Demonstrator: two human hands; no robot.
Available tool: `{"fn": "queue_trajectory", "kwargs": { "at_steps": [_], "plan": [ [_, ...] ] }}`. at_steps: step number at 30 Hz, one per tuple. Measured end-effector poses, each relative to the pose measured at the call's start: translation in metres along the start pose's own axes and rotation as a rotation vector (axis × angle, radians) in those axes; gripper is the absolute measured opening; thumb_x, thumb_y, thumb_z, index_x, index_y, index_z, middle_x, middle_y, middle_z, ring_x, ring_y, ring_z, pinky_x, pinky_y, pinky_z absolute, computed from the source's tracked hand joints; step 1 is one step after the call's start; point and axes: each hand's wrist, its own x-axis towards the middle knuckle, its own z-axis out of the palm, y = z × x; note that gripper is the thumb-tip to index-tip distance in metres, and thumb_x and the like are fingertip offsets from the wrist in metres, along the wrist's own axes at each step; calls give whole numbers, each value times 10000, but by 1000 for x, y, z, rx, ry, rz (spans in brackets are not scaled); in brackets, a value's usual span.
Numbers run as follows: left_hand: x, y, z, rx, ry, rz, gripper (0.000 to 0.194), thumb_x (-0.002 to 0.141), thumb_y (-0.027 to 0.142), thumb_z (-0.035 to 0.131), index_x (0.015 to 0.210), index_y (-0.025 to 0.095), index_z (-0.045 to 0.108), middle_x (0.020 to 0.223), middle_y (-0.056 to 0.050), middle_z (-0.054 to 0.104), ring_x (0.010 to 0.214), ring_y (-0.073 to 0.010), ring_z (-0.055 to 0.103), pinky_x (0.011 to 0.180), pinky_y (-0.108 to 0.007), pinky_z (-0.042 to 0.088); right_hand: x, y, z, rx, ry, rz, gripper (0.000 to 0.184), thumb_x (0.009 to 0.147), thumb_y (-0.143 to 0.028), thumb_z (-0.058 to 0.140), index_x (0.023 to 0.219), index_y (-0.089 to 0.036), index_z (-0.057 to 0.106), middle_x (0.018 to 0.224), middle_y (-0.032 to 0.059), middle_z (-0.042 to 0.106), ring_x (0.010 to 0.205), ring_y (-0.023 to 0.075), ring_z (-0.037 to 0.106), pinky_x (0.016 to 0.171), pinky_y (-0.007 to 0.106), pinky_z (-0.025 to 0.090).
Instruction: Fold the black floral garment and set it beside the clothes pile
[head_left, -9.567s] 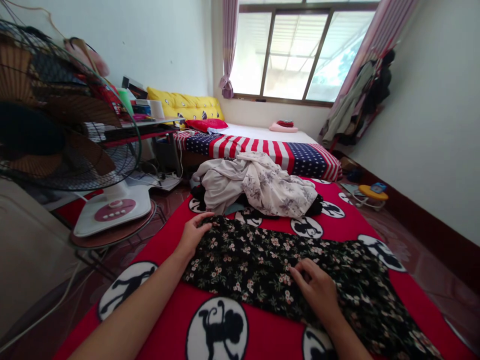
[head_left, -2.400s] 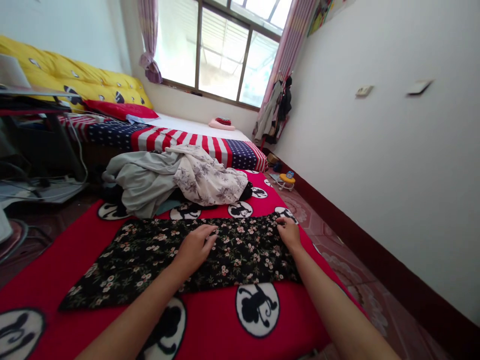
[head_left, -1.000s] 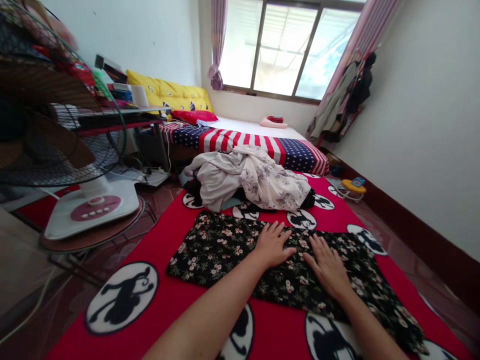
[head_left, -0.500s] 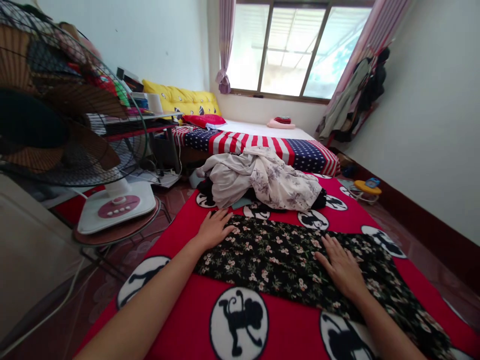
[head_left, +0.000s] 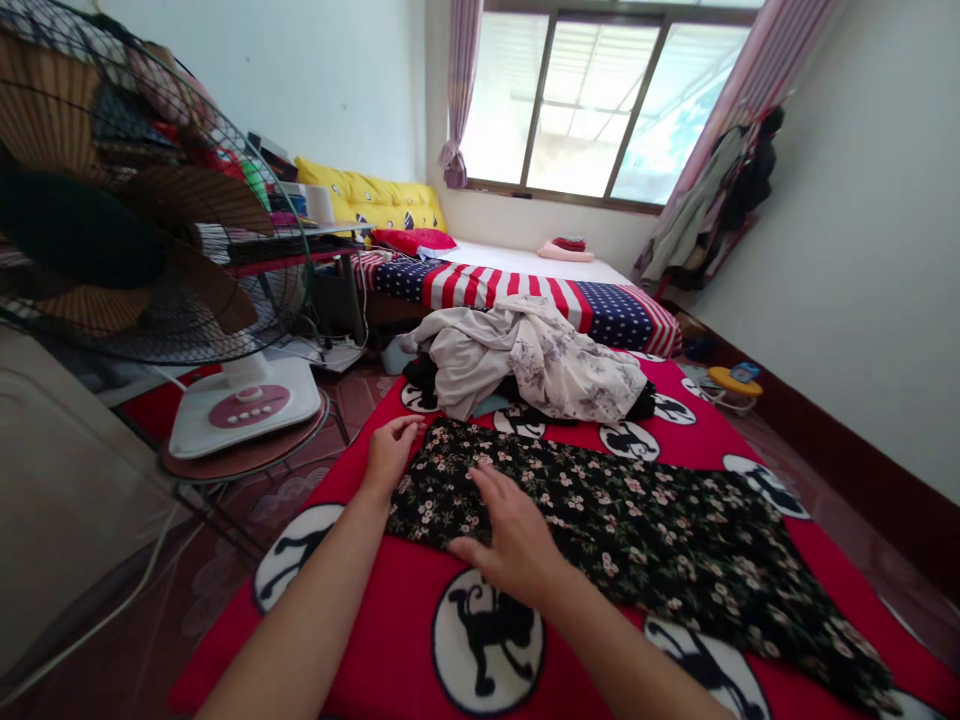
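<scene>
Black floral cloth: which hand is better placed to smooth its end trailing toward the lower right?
Right, probably: the right hand is on the black floral cloth, closer to that end, while the left hand sits at the cloth's opposite corner.

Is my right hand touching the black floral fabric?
Touching: the head view shows the right hand lying on the black floral fabric, its fingers resting on the print.

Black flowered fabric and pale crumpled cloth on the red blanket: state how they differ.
The black flowered fabric lies spread out flat, while the pale crumpled cloth sits bunched in a heap. The black flowered fabric has a dark ground with small light blossoms; the pale crumpled cloth is cream with grey flowers. The left hand and right hand are at the black flowered fabric, not the pale crumpled cloth. Both are floral and lie on the red blanket.
</scene>
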Motion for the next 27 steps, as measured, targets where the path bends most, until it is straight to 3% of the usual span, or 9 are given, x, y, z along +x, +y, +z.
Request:
{"fn": "queue_trajectory", "kwargs": {
  "at_steps": [2, 6, 9, 12, 15, 18, 20, 24, 27],
  "plan": [
    [0, 1, -1, -57, 9, -32, 422, 765, 417, 523, 978, 96, 696, 900, -131, 745, 837, -233, 702, 791, -355, 560, 18, -31, 19, -56, -108, 7, 996, 682, -537, 716, 1482, -126, 289, 1536, 232, 255, 1386, 392, 297, 1083, 558, 317],
    [-2, 5, -4, -126, 15, -93, 451, 720, 437, 564, 988, 96, 687, 897, -128, 738, 806, -223, 692, 796, -359, 557, 50, -56, 43, -274, -151, 155, 928, 739, -390, 678, 1492, -73, 238, 1515, 345, 148, 1351, 489, 299, 944, 649, 396],
    [-4, 9, -6, -157, -4, -150, 410, 667, 409, 625, 946, 116, 690, 862, -99, 731, 780, -213, 675, 824, -368, 545, 67, -62, 53, -415, -219, 217, 828, 818, -348, 584, 1489, -39, 209, 1448, 400, 251, 1283, 519, 389, 733, 645, 506],
    [-1, 8, -6, -173, -13, -218, 349, 638, 357, 650, 915, 150, 691, 823, -50, 721, 770, -196, 662, 859, -368, 530, 78, -65, 62, -524, -261, 119, 601, 912, -225, 419, 1447, 7, 275, 1333, 417, 417, 1200, 507, 494, 572, 596, 543],
    [2, 7, -4, -160, -4, -288, 288, 637, 321, 641, 887, 190, 697, 800, 3, 717, 770, -167, 659, 875, -333, 522, 85, -61, 63, -573, -268, -30, 444, 906, -107, 356, 1311, 50, 447, 1253, 365, 535, 1144, 459, 562, 605, 585, 556],
    [1, 15, -3, -116, 43, -343, 243, 609, 290, 642, 832, 218, 706, 741, 44, 714, 746, -149, 662, 855, -297, 531, 88, -45, 46, -390, -270, -117, 341, 876, -106, 419, 1169, -11, 565, 1132, 252, 654, 1038, 371, 643, 711, 520, 561],
    [-2, 25, -4, -87, 67, -348, 233, 597, 294, 643, 813, 238, 711, 702, 61, 712, 745, -157, 671, 839, -298, 543, 87, -25, 26, -97, -128, 20, 264, 838, -181, 526, 1068, -86, 616, 1001, 161, 715, 930, 314, 681, 734, 444, 558],
    [-9, 39, -4, 6, 105, -354, 201, 598, 331, 638, 769, 264, 720, 686, 63, 730, 835, -203, 701, 830, -335, 568, 63, 34, -27, 612, 419, 447, 167, 798, -236, 556, 906, -142, 642, 866, 19, 736, 845, 206, 691, 733, 291, 548],
    [-8, 27, -5, 41, 96, -335, 206, 629, 366, 655, 811, 296, 722, 748, 96, 750, 906, -205, 705, 909, -377, 545, 17, 90, -70, 710, 655, 577, 345, 865, -212, 345, 1102, -90, 564, 978, 49, 720, 862, 152, 686, 724, 261, 549]
  ]
}}
